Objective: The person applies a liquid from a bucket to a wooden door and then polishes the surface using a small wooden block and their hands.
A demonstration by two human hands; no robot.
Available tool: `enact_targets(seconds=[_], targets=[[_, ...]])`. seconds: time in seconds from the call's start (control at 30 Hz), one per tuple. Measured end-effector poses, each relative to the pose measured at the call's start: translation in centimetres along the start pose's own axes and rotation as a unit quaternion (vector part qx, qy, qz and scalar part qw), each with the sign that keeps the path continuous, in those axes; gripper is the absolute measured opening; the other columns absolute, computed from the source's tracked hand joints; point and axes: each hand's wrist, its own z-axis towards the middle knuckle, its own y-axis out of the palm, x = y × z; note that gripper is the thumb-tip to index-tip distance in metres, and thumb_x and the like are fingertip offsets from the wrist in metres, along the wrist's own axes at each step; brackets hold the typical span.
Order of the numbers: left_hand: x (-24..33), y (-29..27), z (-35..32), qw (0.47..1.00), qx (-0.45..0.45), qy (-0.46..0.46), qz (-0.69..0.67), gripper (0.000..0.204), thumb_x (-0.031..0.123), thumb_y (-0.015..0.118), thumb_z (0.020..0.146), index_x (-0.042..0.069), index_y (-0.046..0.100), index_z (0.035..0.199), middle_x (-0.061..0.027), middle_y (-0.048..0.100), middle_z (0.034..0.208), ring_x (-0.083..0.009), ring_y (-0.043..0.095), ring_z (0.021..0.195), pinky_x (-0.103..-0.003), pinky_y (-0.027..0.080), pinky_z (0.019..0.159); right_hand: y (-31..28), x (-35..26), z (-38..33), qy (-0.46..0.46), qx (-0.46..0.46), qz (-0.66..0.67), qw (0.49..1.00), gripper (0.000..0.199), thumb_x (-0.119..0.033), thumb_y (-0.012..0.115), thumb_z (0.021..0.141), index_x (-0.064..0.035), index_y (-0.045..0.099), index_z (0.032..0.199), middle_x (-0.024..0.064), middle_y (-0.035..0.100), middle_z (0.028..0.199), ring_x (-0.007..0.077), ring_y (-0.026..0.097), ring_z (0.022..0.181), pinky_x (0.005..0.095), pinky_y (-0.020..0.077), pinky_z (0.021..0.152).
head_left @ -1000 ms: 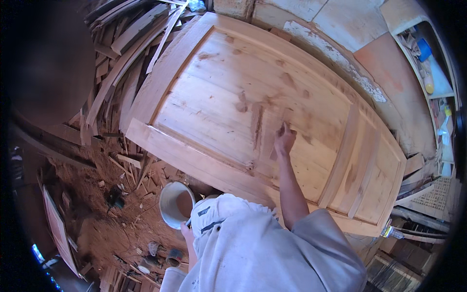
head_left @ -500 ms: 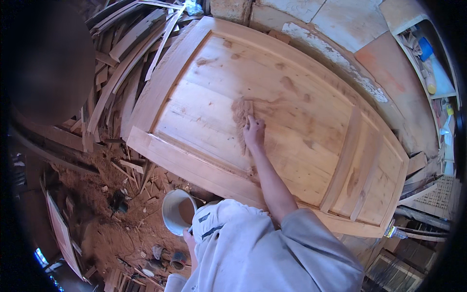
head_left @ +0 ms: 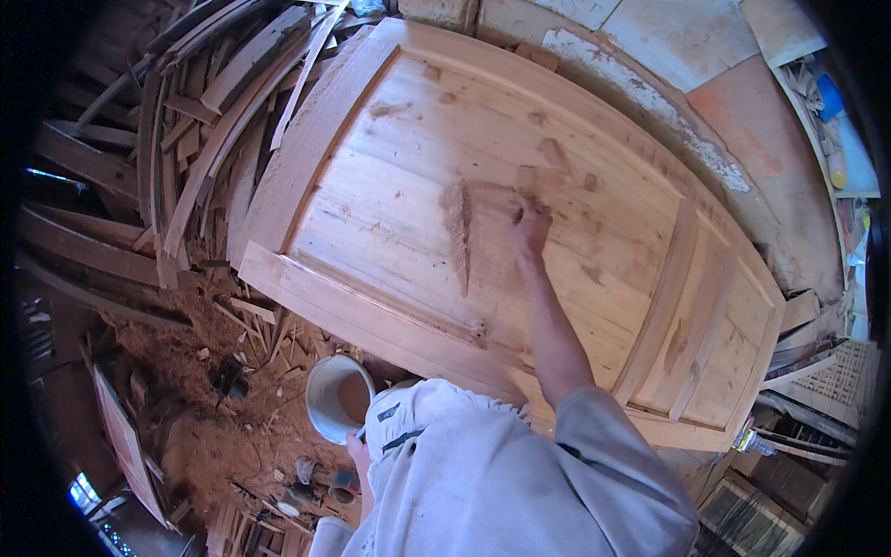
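A large pale wooden door (head_left: 408,186) with framed panels lies flat before me. My right hand (head_left: 531,227) is over its big panel, fingers closed on a flat, wood-coloured rectangular piece (head_left: 538,176), blurred by motion; its exact kind cannot be made out. Left of that hand, a ridge of brown dust or filler (head_left: 460,232) lies on the panel, with a thin smear leading toward the piece. Down by my left side, my left hand (head_left: 357,447) grips the rim of a whitish bucket (head_left: 320,399) with brown material inside. My shirt hides part of that hand.
Stacked offcuts and boards (head_left: 200,121) crowd the far left. Sawdust and scraps cover the floor (head_left: 204,446) at the lower left. Beyond the door runs a ledge of large slabs (head_left: 668,46). Shelves with bottles (head_left: 840,158) stand at the right.
My right hand has moved right across the panel with the flat piece, away from the dust ridge. My left hand stays at the bucket.
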Motion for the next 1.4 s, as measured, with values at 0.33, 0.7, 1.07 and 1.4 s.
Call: enact_targets(seconds=[0.33, 0.7, 1.07, 1.4], targets=[[-3.3, -4.6, 3.7, 0.927, -0.055, 0.241, 0.284, 0.033, 0.014, 0.063, 0.081, -0.003, 0.049, 0.106, -0.0101, 0.054, 0.091, -0.0166, 0.050, 0.083, -0.031, 0.044, 0.076, -1.2, -9.3, -2.5, -0.103, -0.093, 0.175, 0.975, 0.032, -0.009, 0.060, 0.078, -0.0088, 0.063, 0.110, 0.0164, 0.059, 0.091, 0.0327, 0.054, 0.090, 0.0436, 0.0421, 0.085], [-2.8, -2.7, 1.1, 0.892, -0.024, 0.276, 0.357, 0.025, 0.020, 0.057, 0.082, 0.000, 0.053, 0.096, -0.0106, 0.053, 0.088, -0.0187, 0.052, 0.078, -0.031, 0.046, 0.068, -0.3, -10.2, -5.1, -0.087, -0.119, 0.126, 0.981, 0.034, -0.009, 0.062, 0.077, -0.0083, 0.062, 0.111, 0.0179, 0.058, 0.099, 0.0333, 0.052, 0.098, 0.0429, 0.0437, 0.087], [-1.4, 0.2, -0.5, 0.999, 0.033, -0.001, -0.002, 0.022, 0.023, 0.051, 0.085, 0.002, 0.054, 0.081, -0.0080, 0.053, 0.079, -0.0162, 0.053, 0.075, -0.029, 0.047, 0.065, -1.1, -4.5, -1.6, -0.088, -0.012, 0.057, 0.994, 0.037, -0.006, 0.061, 0.074, -0.0079, 0.063, 0.111, 0.0142, 0.063, 0.097, 0.0309, 0.054, 0.096, 0.0419, 0.0439, 0.087], [-2.9, -0.8, 0.6, 0.997, 0.069, 0.025, 0.005, 0.022, 0.023, 0.057, 0.078, 0.002, 0.054, 0.079, -0.0084, 0.054, 0.077, -0.0209, 0.056, 0.069, -0.036, 0.049, 0.066, -1.0, -10.9, -4.6, -0.161, -0.157, 0.103, 0.969, 0.038, -0.010, 0.061, 0.077, -0.0102, 0.062, 0.115, 0.0149, 0.064, 0.098, 0.0315, 0.055, 0.098, 0.0416, 0.0442, 0.088]])
